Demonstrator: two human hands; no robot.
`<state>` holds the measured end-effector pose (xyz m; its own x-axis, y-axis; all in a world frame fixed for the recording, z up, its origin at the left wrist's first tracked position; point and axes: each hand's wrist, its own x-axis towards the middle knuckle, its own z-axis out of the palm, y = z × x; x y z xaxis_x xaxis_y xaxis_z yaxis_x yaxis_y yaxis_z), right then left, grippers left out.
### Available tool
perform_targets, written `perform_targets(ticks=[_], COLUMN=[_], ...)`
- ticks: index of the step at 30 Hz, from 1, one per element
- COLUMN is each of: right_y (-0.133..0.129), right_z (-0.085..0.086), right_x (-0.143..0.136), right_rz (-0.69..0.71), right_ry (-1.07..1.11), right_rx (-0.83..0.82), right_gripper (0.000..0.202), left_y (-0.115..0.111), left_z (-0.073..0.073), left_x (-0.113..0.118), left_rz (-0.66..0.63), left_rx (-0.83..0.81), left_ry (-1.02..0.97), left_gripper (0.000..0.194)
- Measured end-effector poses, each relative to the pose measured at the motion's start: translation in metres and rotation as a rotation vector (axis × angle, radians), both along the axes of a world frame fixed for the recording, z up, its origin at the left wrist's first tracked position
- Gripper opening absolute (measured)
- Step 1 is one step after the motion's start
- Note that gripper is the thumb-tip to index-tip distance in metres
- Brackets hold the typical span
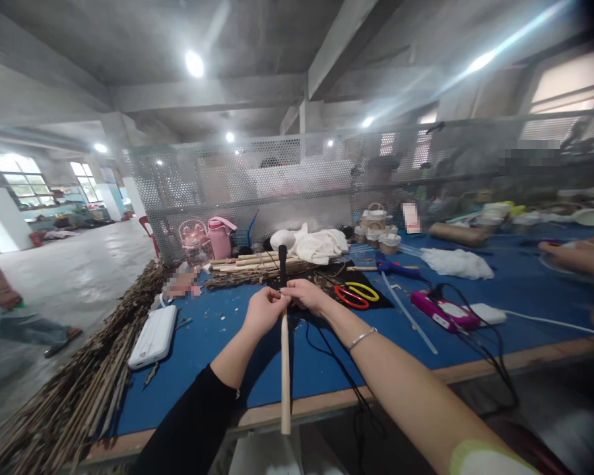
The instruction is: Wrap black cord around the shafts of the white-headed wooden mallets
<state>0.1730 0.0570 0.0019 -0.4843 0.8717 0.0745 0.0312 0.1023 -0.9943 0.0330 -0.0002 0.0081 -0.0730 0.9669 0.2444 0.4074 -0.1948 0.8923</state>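
A pale wooden stick [286, 376] points away from me over the table's front edge. Its far part is covered in black [283, 264]. Where the black meets bare wood, my left hand [264, 311] pinches the stick from the left. My right hand [304, 295] closes on the same spot from the right, fingertips touching the left ones. Anything thin between the fingertips is hidden. A white rounded bundle [282, 240] shows at the stick's far end; whether it is attached I cannot tell. Scissors with red and yellow handles [359, 295] lie right of my right hand.
Dry twigs [79, 369] are heaped along the left edge. A white power bank [152, 336], a pink bottle [220, 239], a blue glue gun [396, 267] and a magenta device [443, 311] with cables rest on the blue table. Another person's hand [579, 254] is at right; someone walks at left.
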Motion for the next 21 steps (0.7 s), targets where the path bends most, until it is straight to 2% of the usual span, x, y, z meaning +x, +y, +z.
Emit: perform_targets(ticks=[6, 10, 14, 16, 19, 21], right_y=[-0.0022, -0.0022, -0.0016, -0.0011, -0.0002, -0.0004], right_z=[-0.0003, 0.0023, 0.0053, 0.0051, 0.0036, 0.0031], right_x=[-0.0026, -0.001, 0.004, 0.0059, 0.0062, 0.005], right_rz=[-0.035, 0.03, 0.104, 0.118, 0.083, 0.051], right_ry=[-0.039, 0.051, 0.126, 0.127, 0.102, 0.087], right_rx=[0.016, -0.05, -0.164, -0.206, -0.147, -0.097], right_gripper=[0.029, 0.031, 0.031, 0.03, 0.027, 0.025], left_y=[0.002, 0.0026, 0.0004, 0.0007, 0.0031, 0.0042], left_z=[0.0015, 0.0045, 0.0088, 0.0077, 0.0031, 0.0008], left_x=[-0.0035, -0.0013, 0.0005, -0.0003, -0.0023, -0.003], left_rz=[-0.086, -0.123, -0.216, -0.267, -0.33, -0.285], left_rx=[-0.113, -0.164, -0.249, -0.265, -0.289, -0.273], left_ry=[-0.065, -0.291, -0.478, -0.495, -0.476, -0.401], left_gripper=[0.027, 0.034, 0.04, 0.041, 0.039, 0.036])
